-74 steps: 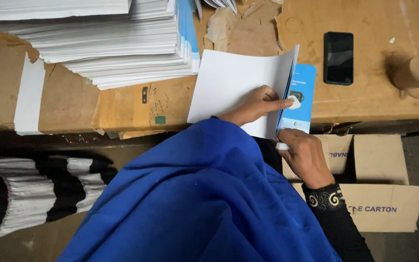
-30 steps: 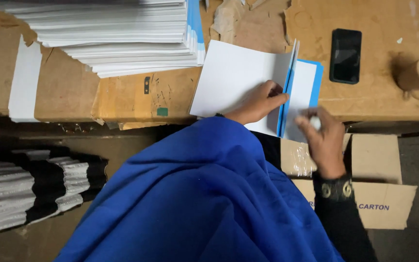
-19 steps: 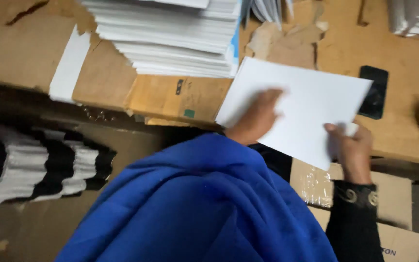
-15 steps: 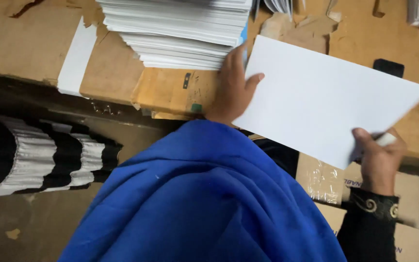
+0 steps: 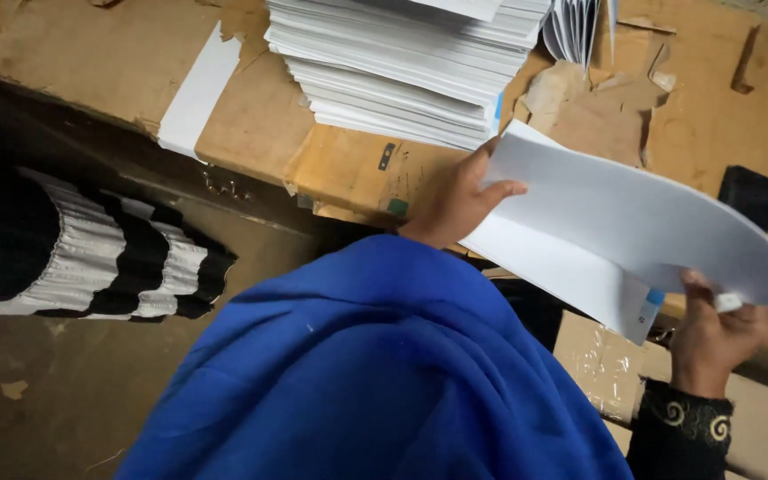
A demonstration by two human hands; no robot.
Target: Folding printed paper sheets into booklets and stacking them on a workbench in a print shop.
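A thin white booklet [image 5: 633, 222] with a blue cover edge is lifted off the cardboard-covered table [image 5: 100, 62] and bends in the air. My left hand [image 5: 455, 200] grips its left end, thumb on top. My right hand [image 5: 717, 333] pinches the lower right corner, where a bit of blue cover shows, and also holds a small white object. Behind my left hand stands a tall stack of white booklets [image 5: 402, 67]. My blue sleeve fills the bottom middle.
A black phone [image 5: 748, 196] lies on the table behind the booklet. A white paper strip [image 5: 197, 89] lies at the left. Bundles of black-and-white printed sheets [image 5: 82, 258] sit on the floor at the left. A cardboard box [image 5: 597, 364] stands under the table edge.
The booklet lay flat on the table with the cover being pressed; both hands have since lifted it, and it now bends in the air. The view has swung left.
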